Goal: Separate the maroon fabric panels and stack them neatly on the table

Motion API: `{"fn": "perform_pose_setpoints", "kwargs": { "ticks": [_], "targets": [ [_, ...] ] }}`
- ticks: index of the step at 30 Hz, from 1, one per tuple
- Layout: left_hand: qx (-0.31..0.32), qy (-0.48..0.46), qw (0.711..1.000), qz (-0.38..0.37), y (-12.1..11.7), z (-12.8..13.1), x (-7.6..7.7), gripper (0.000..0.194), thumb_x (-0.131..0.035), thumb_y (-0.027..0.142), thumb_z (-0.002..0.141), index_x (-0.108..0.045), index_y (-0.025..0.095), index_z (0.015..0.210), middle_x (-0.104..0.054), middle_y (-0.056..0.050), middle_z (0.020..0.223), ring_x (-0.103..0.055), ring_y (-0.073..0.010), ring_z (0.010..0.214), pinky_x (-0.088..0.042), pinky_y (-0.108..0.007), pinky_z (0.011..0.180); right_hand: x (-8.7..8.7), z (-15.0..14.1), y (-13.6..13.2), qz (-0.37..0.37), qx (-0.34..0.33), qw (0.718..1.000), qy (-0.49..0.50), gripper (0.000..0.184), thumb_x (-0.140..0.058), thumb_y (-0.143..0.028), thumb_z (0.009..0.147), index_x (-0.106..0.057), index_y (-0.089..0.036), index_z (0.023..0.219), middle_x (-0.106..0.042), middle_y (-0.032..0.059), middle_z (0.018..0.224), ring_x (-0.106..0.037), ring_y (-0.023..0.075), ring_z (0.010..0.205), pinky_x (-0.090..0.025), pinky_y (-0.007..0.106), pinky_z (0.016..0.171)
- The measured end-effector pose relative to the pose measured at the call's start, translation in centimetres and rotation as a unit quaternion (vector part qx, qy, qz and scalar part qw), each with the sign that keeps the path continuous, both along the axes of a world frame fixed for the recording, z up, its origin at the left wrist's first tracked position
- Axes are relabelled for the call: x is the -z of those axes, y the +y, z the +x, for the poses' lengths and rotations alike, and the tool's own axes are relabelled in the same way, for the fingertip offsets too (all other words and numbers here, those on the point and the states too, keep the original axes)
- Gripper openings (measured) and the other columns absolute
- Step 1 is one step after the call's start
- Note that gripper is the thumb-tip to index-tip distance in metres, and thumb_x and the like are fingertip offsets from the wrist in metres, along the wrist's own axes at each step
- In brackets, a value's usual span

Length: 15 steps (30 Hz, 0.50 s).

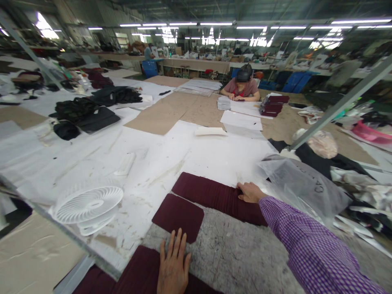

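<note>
My left hand (174, 263) lies flat with its fingers stretched out, palm over a maroon fabric stack (141, 267) at the table's near edge. Its fingertips reach the lower edge of a single maroon fabric piece (180, 216) with cut corners. To the right, my right hand (250, 192), in a purple checked sleeve, has its fingers curled and pinched on the far edge of a long row of overlapping maroon fabric pieces (208, 191). A grey mottled board (232, 241) lies under and between these pieces.
A white fan (90, 204) stands at the left edge. A clear plastic bag (303, 188) and a slanted metal pole (337, 110) are on the right. Dark cloth (88, 112) lies at the far left. Across the table, a person (241, 85) works beside maroon stacks (272, 105).
</note>
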State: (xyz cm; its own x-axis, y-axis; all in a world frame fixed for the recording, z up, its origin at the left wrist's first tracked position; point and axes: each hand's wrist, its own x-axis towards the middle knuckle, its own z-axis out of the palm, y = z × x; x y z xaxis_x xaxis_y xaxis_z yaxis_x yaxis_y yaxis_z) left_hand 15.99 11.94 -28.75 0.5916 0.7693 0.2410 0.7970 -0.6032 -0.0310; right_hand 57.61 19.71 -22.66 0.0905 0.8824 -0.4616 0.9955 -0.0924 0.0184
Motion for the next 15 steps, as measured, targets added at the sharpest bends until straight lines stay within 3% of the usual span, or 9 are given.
{"fn": "perform_pose_setpoints", "kwargs": {
  "ticks": [7,15],
  "targets": [
    [0.005,-0.013,1.0,0.003,0.1,0.1,0.0,0.053,-0.047,0.029,0.087,-0.039,0.018,0.138,-0.04,-0.006,0.147,-0.032,-0.0279,0.136,-0.018,-0.051,0.11,0.3,1.9,-1.3,-0.055,0.141,0.988,-0.021,0.029,-0.054,-0.04,0.089,-0.061,-0.016,0.105,-0.064,0.0065,0.107,-0.062,0.0195,0.093,-0.051,0.042,0.082],
    [0.003,-0.026,1.0,0.001,0.1,0.1,0.2,0.053,-0.047,0.027,0.086,-0.039,0.018,0.138,-0.043,-0.007,0.145,-0.034,-0.028,0.134,-0.02,-0.051,0.109,0.1,4.2,-3.4,-0.045,0.163,0.982,0.079,0.028,-0.056,-0.034,0.089,-0.059,-0.016,0.111,-0.063,0.0065,0.112,-0.061,0.0203,0.097,-0.051,0.042,0.084]
  ]
}}
